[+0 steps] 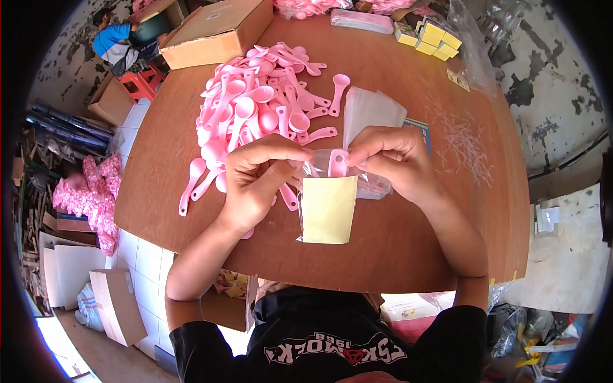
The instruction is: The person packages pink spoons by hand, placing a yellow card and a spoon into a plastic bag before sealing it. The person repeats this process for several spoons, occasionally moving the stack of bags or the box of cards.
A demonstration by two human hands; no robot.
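Note:
Between my two hands hangs a small clear plastic bag (pixel 322 161), pinched at its top by both. A pale yellow card (pixel 329 210) covers the front of the bag, and a pink spoon (pixel 338 167) shows its holed handle end at the bag's mouth. My left hand (pixel 258 179) has thumb and fingers closed on the left top edge. With a similar pinch, my right hand (pixel 394 163) grips the right side close to the spoon handle. Behind my left hand lies a large heap of pink spoons (pixel 255 105). A stack of clear bags (pixel 370 115) lies beyond my right hand.
Thin clear strips (pixel 466 143) are scattered on the right of the wooden table (pixel 421 249). At the back stand a cardboard box (pixel 217 32) and small yellow boxes (pixel 437 38). A person (pixel 118 45) sits at the far left, near a red stool (pixel 142 82).

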